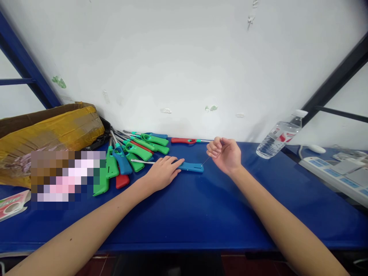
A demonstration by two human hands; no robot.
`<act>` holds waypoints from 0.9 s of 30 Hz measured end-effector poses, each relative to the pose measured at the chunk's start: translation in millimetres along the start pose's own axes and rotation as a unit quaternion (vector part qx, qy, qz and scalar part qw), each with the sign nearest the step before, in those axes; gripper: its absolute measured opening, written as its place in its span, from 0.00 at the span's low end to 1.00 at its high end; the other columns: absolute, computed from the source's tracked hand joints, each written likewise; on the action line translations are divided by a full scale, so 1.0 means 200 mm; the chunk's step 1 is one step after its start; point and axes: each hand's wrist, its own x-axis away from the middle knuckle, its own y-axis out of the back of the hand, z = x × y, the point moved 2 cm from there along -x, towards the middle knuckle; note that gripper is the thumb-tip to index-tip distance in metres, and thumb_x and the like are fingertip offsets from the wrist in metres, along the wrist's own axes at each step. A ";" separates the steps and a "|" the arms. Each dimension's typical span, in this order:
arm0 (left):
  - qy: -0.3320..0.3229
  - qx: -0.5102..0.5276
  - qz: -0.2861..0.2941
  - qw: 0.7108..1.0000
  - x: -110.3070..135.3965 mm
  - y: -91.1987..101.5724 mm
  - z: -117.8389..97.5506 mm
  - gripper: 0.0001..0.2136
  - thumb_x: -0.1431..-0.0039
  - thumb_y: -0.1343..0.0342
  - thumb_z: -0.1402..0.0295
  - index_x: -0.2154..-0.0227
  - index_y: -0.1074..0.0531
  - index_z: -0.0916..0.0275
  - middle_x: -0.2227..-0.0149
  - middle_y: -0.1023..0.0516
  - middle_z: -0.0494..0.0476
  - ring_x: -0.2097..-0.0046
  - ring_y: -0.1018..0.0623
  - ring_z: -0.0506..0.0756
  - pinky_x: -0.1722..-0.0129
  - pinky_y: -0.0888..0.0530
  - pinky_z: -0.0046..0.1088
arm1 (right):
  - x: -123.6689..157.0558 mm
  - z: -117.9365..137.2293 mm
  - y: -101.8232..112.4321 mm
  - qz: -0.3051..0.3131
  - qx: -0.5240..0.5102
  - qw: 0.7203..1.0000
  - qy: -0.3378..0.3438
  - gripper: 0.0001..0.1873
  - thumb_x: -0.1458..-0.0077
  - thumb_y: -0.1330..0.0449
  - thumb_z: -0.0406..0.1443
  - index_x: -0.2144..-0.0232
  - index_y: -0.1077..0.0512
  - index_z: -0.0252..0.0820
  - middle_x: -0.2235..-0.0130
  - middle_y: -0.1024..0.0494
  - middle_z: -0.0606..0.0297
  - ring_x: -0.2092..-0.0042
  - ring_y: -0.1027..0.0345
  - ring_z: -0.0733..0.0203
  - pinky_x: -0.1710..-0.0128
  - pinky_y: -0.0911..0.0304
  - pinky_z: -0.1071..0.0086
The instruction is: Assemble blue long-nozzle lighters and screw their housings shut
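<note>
a white wall (184,57) stood close behind the blue surface (201,207), a taped box (51,130) at its left, a water bottle (277,140) at its right. the left hand (162,172) lay flat, fingers together, pressing the blue lighter (191,166) down mid-surface; the right hand (225,153) pinched a thin wire (206,160) at its end. a hard tug would likely snap that wire.

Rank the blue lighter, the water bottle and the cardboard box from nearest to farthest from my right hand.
1. The blue lighter, just left of the right hand, lying under the left hand.
2. The bottle, off to the right near the wall.
3. The box, at the far left of the table.
</note>
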 end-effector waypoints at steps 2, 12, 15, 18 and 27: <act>0.002 0.003 0.003 1.000 0.00 0.00 0.00 0.20 0.31 0.57 0.65 0.38 0.40 0.58 0.45 0.30 0.61 0.47 0.30 0.60 0.49 0.32 0.38 | 0.00 0.00 0.00 0.004 -0.001 1.000 0.001 0.15 0.50 0.45 0.37 0.84 0.44 0.43 0.82 0.50 0.71 0.79 0.56 0.66 0.81 0.51 0.73; -0.002 0.002 -0.001 1.000 0.00 0.00 0.00 0.20 0.31 0.57 0.64 0.38 0.39 0.59 0.44 0.30 0.62 0.46 0.30 0.60 0.50 0.31 0.39 | -0.01 -0.02 0.01 -0.003 0.050 0.998 0.033 0.19 0.44 0.46 0.39 0.85 0.43 0.42 0.83 0.47 0.70 0.79 0.52 0.67 0.82 0.50 0.74; -0.003 -0.002 -0.001 1.000 0.00 0.00 0.00 0.20 0.31 0.57 0.64 0.38 0.40 0.58 0.44 0.30 0.62 0.46 0.30 0.60 0.50 0.31 0.38 | -0.02 -0.03 0.02 -0.028 0.080 0.995 0.054 0.20 0.43 0.45 0.41 0.84 0.40 0.42 0.82 0.44 0.69 0.79 0.51 0.67 0.83 0.51 0.74; -0.003 -0.001 -0.004 1.000 0.00 0.00 0.00 0.20 0.31 0.57 0.64 0.38 0.40 0.58 0.45 0.30 0.62 0.46 0.30 0.60 0.50 0.32 0.38 | -0.03 -0.04 0.02 -0.033 0.096 0.993 0.054 0.19 0.42 0.43 0.42 0.82 0.36 0.41 0.80 0.43 0.69 0.78 0.49 0.67 0.82 0.52 0.74; -0.006 -0.002 -0.011 1.000 0.00 -0.01 0.00 0.20 0.31 0.58 0.64 0.38 0.40 0.58 0.45 0.30 0.62 0.47 0.30 0.60 0.50 0.31 0.38 | -0.04 -0.03 0.04 -0.032 0.060 0.997 0.023 0.09 0.46 0.38 0.41 0.64 0.25 0.44 0.73 0.34 0.70 0.68 0.36 0.65 0.67 0.36 0.72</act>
